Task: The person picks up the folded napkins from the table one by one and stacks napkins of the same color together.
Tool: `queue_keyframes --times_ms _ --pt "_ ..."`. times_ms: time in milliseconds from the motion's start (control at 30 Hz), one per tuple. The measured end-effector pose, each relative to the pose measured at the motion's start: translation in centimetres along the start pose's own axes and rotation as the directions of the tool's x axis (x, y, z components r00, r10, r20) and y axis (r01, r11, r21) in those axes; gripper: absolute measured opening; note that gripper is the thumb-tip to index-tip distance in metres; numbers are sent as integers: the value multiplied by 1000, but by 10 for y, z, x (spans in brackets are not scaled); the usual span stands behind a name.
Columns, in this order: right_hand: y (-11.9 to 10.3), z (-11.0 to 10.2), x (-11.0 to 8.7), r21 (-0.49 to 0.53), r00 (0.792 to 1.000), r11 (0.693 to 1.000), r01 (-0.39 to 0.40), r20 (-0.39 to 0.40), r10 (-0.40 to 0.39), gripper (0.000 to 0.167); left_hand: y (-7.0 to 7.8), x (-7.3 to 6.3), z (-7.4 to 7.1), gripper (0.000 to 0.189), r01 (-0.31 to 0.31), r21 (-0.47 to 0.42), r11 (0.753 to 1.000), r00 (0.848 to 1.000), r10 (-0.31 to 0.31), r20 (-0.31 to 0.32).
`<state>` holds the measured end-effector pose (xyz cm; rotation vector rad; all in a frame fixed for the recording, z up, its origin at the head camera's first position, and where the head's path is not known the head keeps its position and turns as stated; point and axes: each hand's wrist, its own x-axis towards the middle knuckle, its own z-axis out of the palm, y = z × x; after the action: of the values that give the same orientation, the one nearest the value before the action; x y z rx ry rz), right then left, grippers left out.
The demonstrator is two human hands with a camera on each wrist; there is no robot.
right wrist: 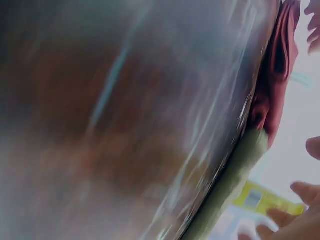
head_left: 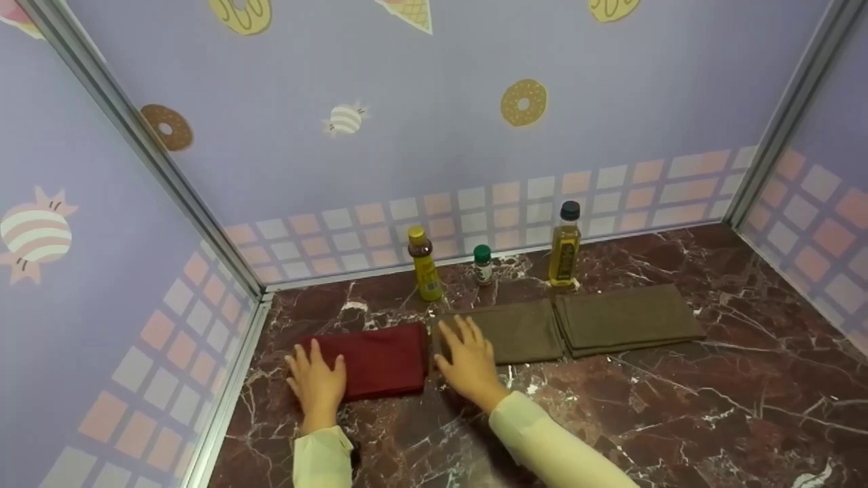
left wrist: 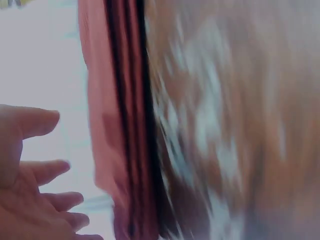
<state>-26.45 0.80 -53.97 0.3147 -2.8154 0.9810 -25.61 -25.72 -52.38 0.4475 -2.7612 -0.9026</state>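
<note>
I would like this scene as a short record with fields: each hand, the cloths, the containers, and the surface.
Left hand: spread, at the left end of the red cloth; contact unclear
Right hand: spread, at the left end of the middle brown cloth; contact unclear
Cloths: three, folded, in a row, ending with the right brown cloth
Containers: yellow-capped bottle, green-capped jar, black-capped bottle; all upright, behind the cloths
Surface: dark red tabletop, white veins

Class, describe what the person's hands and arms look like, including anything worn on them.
The left hand and right hand are ungloved. The left sleeve and right sleeve are plain pale cream, with no printed marking visible.
</note>
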Motion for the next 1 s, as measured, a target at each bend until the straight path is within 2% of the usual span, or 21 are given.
queue_keyframes --times_ms 133,300,533,667,733,767,900,1000 --pt "20 -16 5 -32 992 992 -125 5 125 77 24 -5 17 65 -95 8 995 995 95 -1" --pt "47 -34 7 -29 970 970 -241 12 241 81 51 -17 40 60 -206 2 979 978 206 -18" --pt "79 -51 5 8 942 942 -335 35 334 82 91 -30 75 56 -371 -82 925 928 369 -46" --pt "91 -58 2 9 925 925 -379 43 378 80 111 -35 94 56 -416 -125 901 909 414 -46" --pt "96 -60 0 2 919 919 -393 39 393 79 119 -38 102 55 -411 -132 902 911 411 -32" --pt "98 -61 0 -1 917 917 -398 35 398 78 123 -39 105 54 -397 -131 908 917 399 -17" --pt "104 -64 -4 -26 924 924 -381 5 382 74 136 -43 115 52 -297 -109 949 950 305 65" --pt "107 -67 -7 -55 930 928 -368 -18 368 70 142 -46 119 54 -227 -82 970 963 236 132"
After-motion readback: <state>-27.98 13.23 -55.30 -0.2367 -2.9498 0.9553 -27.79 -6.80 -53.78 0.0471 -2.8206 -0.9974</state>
